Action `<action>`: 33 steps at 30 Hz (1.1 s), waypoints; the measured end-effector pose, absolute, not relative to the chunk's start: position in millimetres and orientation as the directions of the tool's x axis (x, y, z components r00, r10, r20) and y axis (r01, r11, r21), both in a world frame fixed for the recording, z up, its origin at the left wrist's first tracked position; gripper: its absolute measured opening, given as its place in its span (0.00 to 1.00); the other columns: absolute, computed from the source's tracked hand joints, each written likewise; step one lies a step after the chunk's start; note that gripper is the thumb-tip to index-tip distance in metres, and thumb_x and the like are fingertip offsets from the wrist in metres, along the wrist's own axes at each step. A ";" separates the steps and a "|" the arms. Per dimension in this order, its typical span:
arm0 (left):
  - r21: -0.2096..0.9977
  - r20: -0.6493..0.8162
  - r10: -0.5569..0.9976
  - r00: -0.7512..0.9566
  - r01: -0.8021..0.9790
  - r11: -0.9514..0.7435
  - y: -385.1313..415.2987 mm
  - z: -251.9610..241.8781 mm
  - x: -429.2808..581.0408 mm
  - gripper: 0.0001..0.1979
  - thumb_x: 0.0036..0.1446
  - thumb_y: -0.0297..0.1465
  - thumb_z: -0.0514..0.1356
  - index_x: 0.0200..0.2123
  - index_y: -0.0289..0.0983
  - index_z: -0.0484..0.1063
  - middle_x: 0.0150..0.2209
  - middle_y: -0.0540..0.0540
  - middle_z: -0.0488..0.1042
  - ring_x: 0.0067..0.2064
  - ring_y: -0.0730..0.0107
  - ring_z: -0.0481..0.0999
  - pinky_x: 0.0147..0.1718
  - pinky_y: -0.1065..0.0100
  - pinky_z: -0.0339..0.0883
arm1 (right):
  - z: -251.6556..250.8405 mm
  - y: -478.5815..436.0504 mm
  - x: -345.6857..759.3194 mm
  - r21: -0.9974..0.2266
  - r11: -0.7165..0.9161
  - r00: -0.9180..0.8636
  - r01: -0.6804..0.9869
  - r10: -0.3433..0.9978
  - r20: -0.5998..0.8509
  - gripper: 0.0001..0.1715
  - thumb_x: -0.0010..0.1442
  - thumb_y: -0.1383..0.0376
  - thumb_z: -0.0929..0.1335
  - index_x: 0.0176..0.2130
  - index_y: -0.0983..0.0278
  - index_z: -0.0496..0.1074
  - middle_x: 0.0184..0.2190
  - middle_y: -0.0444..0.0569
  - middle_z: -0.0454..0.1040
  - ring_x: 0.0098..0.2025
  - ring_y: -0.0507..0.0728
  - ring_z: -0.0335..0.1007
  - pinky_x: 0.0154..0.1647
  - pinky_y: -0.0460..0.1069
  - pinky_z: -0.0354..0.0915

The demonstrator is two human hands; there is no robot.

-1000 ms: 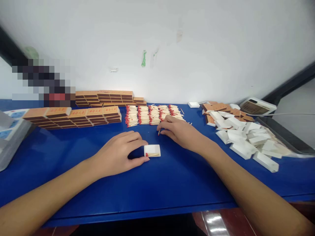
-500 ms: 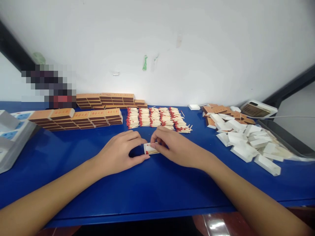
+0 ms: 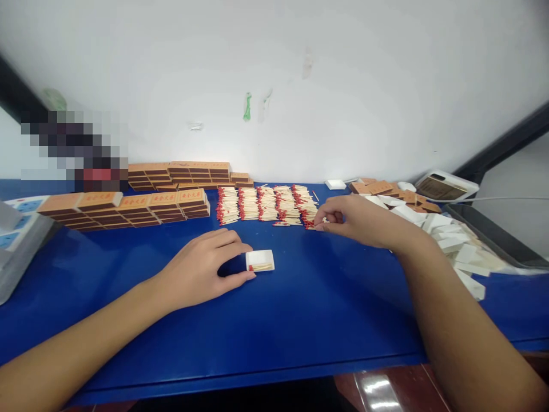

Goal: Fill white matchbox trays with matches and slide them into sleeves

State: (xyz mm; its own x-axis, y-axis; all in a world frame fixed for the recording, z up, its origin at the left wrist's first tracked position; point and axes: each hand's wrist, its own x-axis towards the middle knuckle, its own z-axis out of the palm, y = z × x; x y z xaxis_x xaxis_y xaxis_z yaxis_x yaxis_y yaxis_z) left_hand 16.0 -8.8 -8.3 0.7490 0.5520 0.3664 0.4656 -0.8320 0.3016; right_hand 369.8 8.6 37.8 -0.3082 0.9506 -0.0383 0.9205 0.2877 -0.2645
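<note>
A small white matchbox tray [image 3: 266, 256] lies on the blue table with a few red-headed matches [image 3: 261, 266] along its near side. Thumb and fingers of my left hand [image 3: 210, 260] grip the tray's left end. Five rows would be too exact, so: several bunches of matches [image 3: 268, 204] lie side by side beyond the tray, most with red heads to the left. At the near edge of the rightmost bunch, my right hand [image 3: 347, 218] has its fingertips pinched together on matches, which the fingers partly hide.
Stacked orange-brown matchboxes [image 3: 100, 213] stand at the left, more along the wall. A heap of white trays [image 3: 448, 243] and loose matchbox covers [image 3: 380, 187] fills the right. A dark bin [image 3: 497, 240], a white device [image 3: 446, 186] with a cable, and a white-grey container [image 3: 32, 246] flank the table.
My right hand has moved from the tray out to the right, onto the rightmost bunch of matches. The tray now shows uncovered, while my left hand stays at its end.
</note>
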 end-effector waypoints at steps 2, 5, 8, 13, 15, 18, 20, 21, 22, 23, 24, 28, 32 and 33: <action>0.297 0.371 0.548 0.749 0.464 -0.835 -9.0 -7.9 15.8 0.16 0.70 0.40 0.65 0.54 0.37 0.79 0.44 0.43 0.79 0.44 0.61 0.79 0.42 0.61 0.73 | 35.3 9.9 369.5 -0.263 0.275 -0.303 0.925 0.951 -0.068 0.08 0.65 0.65 0.70 0.37 0.61 0.81 0.30 0.46 0.78 0.30 0.55 0.70 0.30 0.49 0.58; 0.290 0.375 0.546 0.749 0.465 -0.836 -9.1 -8.1 15.9 0.15 0.69 0.39 0.66 0.54 0.37 0.79 0.44 0.43 0.79 0.44 0.61 0.80 0.42 0.62 0.73 | 32.9 10.8 366.6 -0.248 0.277 -0.302 0.928 0.951 -0.070 0.08 0.64 0.66 0.70 0.37 0.61 0.82 0.30 0.46 0.79 0.30 0.55 0.70 0.30 0.49 0.58; 0.289 0.375 0.548 0.748 0.467 -0.835 -8.9 -8.6 15.9 0.16 0.69 0.39 0.66 0.54 0.37 0.79 0.44 0.43 0.79 0.44 0.61 0.79 0.42 0.62 0.73 | 31.3 11.7 366.2 -0.228 0.257 -0.283 0.939 0.955 -0.089 0.07 0.63 0.66 0.70 0.36 0.61 0.81 0.29 0.46 0.78 0.29 0.55 0.69 0.29 0.49 0.58; 0.286 0.369 0.547 0.751 0.468 -0.836 -8.7 -8.6 15.7 0.16 0.70 0.40 0.65 0.54 0.36 0.79 0.44 0.43 0.79 0.44 0.61 0.79 0.43 0.61 0.73 | 25.9 12.8 367.9 -0.228 0.238 -0.269 0.944 0.956 -0.115 0.05 0.62 0.66 0.71 0.33 0.61 0.78 0.29 0.46 0.78 0.29 0.55 0.69 0.29 0.49 0.57; 0.281 0.372 0.544 0.752 0.467 -0.838 -8.9 -8.3 16.0 0.16 0.70 0.40 0.65 0.54 0.36 0.79 0.44 0.43 0.79 0.44 0.61 0.79 0.43 0.61 0.73 | 24.9 11.9 366.5 -0.247 0.256 -0.292 0.935 0.948 -0.123 0.04 0.61 0.67 0.71 0.33 0.61 0.76 0.29 0.46 0.77 0.29 0.55 0.68 0.30 0.49 0.57; 0.283 0.359 0.551 0.753 0.475 -0.833 -9.5 -7.9 17.5 0.16 0.70 0.40 0.65 0.54 0.37 0.79 0.44 0.43 0.79 0.44 0.61 0.79 0.43 0.61 0.74 | 27.4 7.3 358.1 -0.317 0.321 -0.370 0.892 0.923 -0.104 0.05 0.60 0.67 0.70 0.31 0.61 0.75 0.27 0.44 0.74 0.29 0.54 0.66 0.30 0.49 0.56; 0.287 0.347 0.559 0.753 0.483 -0.827 -9.8 -7.8 18.7 0.16 0.70 0.40 0.65 0.54 0.37 0.79 0.44 0.43 0.79 0.45 0.61 0.80 0.44 0.61 0.74 | 30.7 1.3 346.0 -0.396 0.368 -0.421 0.841 0.906 -0.052 0.06 0.62 0.66 0.70 0.31 0.61 0.74 0.27 0.43 0.72 0.28 0.54 0.64 0.29 0.49 0.56; 0.287 0.344 0.564 0.751 0.487 -0.825 -10.0 -7.9 19.3 0.16 0.70 0.40 0.65 0.54 0.38 0.79 0.44 0.43 0.79 0.45 0.61 0.80 0.44 0.61 0.74 | 32.2 -2.4 338.0 -0.441 0.392 -0.445 0.807 0.895 -0.020 0.07 0.63 0.64 0.71 0.32 0.61 0.74 0.27 0.43 0.71 0.28 0.53 0.63 0.30 0.49 0.56; 0.287 0.343 0.567 0.749 0.491 -0.823 -10.1 -8.0 19.9 0.16 0.70 0.41 0.65 0.54 0.38 0.79 0.44 0.43 0.79 0.45 0.61 0.80 0.44 0.61 0.74 | 33.3 -6.5 329.0 -0.488 0.415 -0.471 0.768 0.882 0.008 0.08 0.65 0.62 0.71 0.33 0.61 0.74 0.27 0.43 0.71 0.28 0.53 0.63 0.30 0.49 0.56; 0.288 0.345 0.568 0.747 0.492 -0.822 -10.1 -8.1 20.4 0.16 0.70 0.41 0.65 0.54 0.39 0.79 0.44 0.43 0.79 0.45 0.60 0.80 0.44 0.61 0.74 | 33.7 -10.6 319.5 -0.530 0.435 -0.497 0.728 0.867 0.030 0.09 0.66 0.60 0.71 0.33 0.61 0.74 0.28 0.43 0.70 0.28 0.53 0.63 0.30 0.49 0.57; 0.290 0.349 0.569 0.745 0.491 -0.821 -10.2 -8.2 20.9 0.16 0.69 0.40 0.66 0.54 0.39 0.79 0.43 0.44 0.79 0.45 0.60 0.79 0.45 0.60 0.74 | 33.4 -14.5 310.1 -0.560 0.451 -0.518 0.695 0.854 0.044 0.10 0.67 0.60 0.71 0.34 0.61 0.74 0.28 0.43 0.70 0.29 0.53 0.63 0.30 0.49 0.57; 0.304 0.362 0.566 0.741 0.480 -0.823 -10.0 -7.7 22.4 0.15 0.69 0.40 0.66 0.53 0.37 0.79 0.43 0.44 0.79 0.44 0.60 0.79 0.44 0.60 0.74 | 25.9 -23.6 282.4 -0.578 0.498 -0.564 0.646 0.822 0.079 0.04 0.66 0.67 0.71 0.36 0.62 0.75 0.29 0.42 0.70 0.31 0.52 0.64 0.33 0.48 0.57; 0.298 0.375 0.556 0.741 0.472 -0.830 -10.5 -6.9 23.2 0.15 0.68 0.40 0.67 0.52 0.36 0.79 0.43 0.44 0.79 0.44 0.61 0.79 0.43 0.60 0.74 | 18.3 -24.1 276.7 -0.567 0.520 -0.590 0.639 0.804 0.074 0.03 0.65 0.70 0.72 0.37 0.63 0.75 0.29 0.42 0.69 0.31 0.52 0.63 0.35 0.48 0.57; 0.297 0.377 0.554 0.742 0.470 -0.831 -10.8 -6.8 23.3 0.15 0.68 0.39 0.67 0.52 0.36 0.79 0.43 0.44 0.79 0.43 0.61 0.79 0.43 0.60 0.73 | 17.8 -24.1 277.1 -0.564 0.525 -0.596 0.637 0.800 0.071 0.04 0.65 0.71 0.71 0.37 0.63 0.75 0.29 0.42 0.69 0.31 0.52 0.63 0.35 0.48 0.57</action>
State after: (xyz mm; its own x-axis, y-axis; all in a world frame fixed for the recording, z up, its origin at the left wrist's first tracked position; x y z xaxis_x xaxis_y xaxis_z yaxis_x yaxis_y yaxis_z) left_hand 23.3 -10.8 -6.8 0.7420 0.5543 0.3771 0.4701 -0.8312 0.2967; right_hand 277.1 -24.1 17.8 -0.5961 0.7997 0.0712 0.6375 0.5253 -0.5636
